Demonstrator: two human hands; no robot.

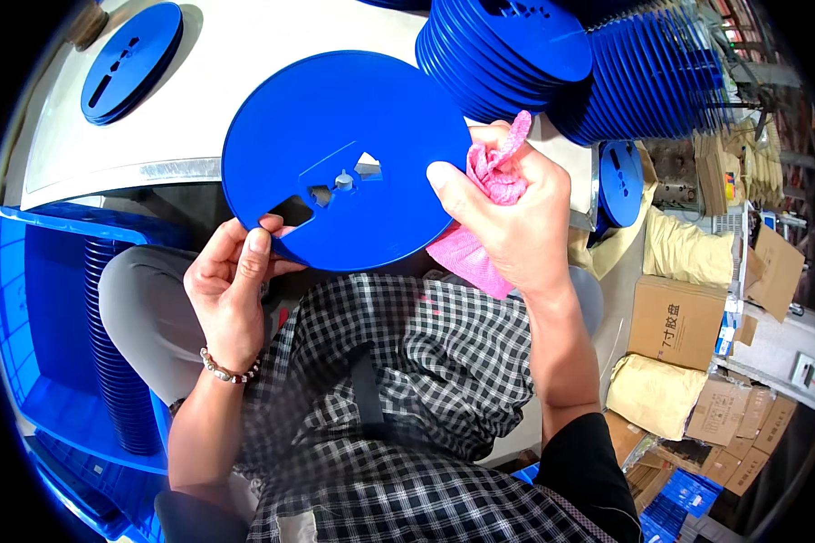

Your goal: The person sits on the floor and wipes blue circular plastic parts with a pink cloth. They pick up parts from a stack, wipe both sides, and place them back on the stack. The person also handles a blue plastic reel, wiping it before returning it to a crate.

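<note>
A round blue plastic reel (pixel 353 109) with cut-outs around its hub is held up in front of me, over my lap. My left hand (pixel 235 262) pinches its lower left rim near the large slot, thumb on top. On the reel's right edge, my right hand (pixel 516 204) grips with the thumb lying on the face. A pink cloth (pixel 469 258) is bunched in that same hand, one twisted end sticking up and another part hanging below. The right fingers behind the reel are partly hidden.
White table (pixel 226 54) ahead bears another blue reel (pixel 134 61) at left and tall stacks of blue reels (pixel 507 54) at right. A blue crate (pixel 54 308) with a reel stack (pixel 118 353) stands at my left. Cardboard boxes (pixel 675 321) and yellowish sacks (pixel 656 394) lie right.
</note>
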